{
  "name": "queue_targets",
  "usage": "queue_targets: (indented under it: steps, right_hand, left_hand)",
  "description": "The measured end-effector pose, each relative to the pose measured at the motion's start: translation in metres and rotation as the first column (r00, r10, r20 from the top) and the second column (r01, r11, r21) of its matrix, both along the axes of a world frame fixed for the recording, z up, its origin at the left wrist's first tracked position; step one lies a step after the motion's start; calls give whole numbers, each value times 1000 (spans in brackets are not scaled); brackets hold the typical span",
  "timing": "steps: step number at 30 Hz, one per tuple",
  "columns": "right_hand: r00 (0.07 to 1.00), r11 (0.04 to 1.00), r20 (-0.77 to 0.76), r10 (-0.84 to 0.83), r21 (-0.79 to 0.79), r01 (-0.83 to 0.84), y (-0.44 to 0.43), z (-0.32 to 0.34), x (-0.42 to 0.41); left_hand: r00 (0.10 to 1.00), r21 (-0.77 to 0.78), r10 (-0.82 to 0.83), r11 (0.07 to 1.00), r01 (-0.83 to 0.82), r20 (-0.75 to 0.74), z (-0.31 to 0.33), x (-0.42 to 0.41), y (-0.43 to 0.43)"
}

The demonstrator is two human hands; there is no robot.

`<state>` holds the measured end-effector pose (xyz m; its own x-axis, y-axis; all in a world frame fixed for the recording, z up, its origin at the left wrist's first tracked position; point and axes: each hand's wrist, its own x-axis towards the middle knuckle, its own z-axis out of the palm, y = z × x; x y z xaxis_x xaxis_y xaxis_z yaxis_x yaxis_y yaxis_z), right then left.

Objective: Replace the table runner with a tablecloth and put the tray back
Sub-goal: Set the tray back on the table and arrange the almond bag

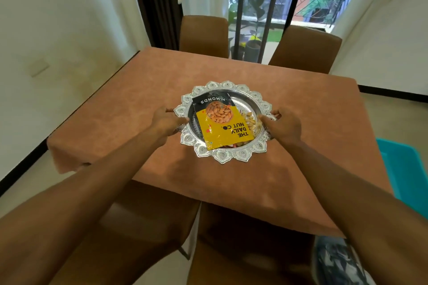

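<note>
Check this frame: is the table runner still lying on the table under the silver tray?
No. A plain brown tablecloth covers the whole table, and the silver tray, gripped by the left hand and right hand, sits directly on it.

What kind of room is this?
Probably a home dining room: a table under a tablecloth, chairs around it, and a silver tray of snacks held by both hands.

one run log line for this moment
stage: tray return | tablecloth: on table | tray: on cloth, almond packet inside | left hand, right hand: gripping tray rim
</note>
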<state>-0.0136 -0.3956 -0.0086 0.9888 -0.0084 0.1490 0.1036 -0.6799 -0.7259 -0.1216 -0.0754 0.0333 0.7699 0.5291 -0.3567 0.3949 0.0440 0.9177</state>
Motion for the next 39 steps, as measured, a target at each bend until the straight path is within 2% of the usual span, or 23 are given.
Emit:
queue_targets:
  steps: [8, 17, 24, 27, 33, 35, 36, 37, 39]
  right_hand:
    - [989, 992, 71, -126, 14, 126, 29, 7, 69]
    - [962, 963, 37, -270, 27, 269, 64, -10, 141]
    - [951, 949, -13, -307, 68, 308, 67, -49, 149]
    - [936, 928, -40, -351, 119, 353, 68, -55, 151]
    - [938, 916, -86, -335, 202, 346, 70, -55, 147]
    - [936, 916, -104, -336, 196, 351, 70, -54, 148]
    - [934, 917, -115, -338, 183, 354, 70, -53, 149]
    - [934, 922, -120, -336, 162, 353, 70, -52, 149]
    - [939, 934, -75, -337, 98, 343, 70, -47, 147]
  left_hand:
    - [996, -31, -93, 995, 93, 10, -3, 111, 38]
    - [988, -74, -156, 985, 155, -14, -24, 214, 67]
    - [978, -118, -198, 975, 190, -58, -54, 236, 65]
    - [978, -73, -205, 977, 202, -40, -55, 243, 62]
    - [978, 0, -209, 978, 209, -18, -60, 239, 61]
    - [976, 54, -218, 975, 217, 17, -60, 236, 59]
    - [972, 135, -232, 965, 225, 36, -59, 235, 58]
    - [967, 274, -250, 934, 230, 43, -60, 233, 58]
    - [957, 602, -285, 775, 193, 60, -61, 228, 58]
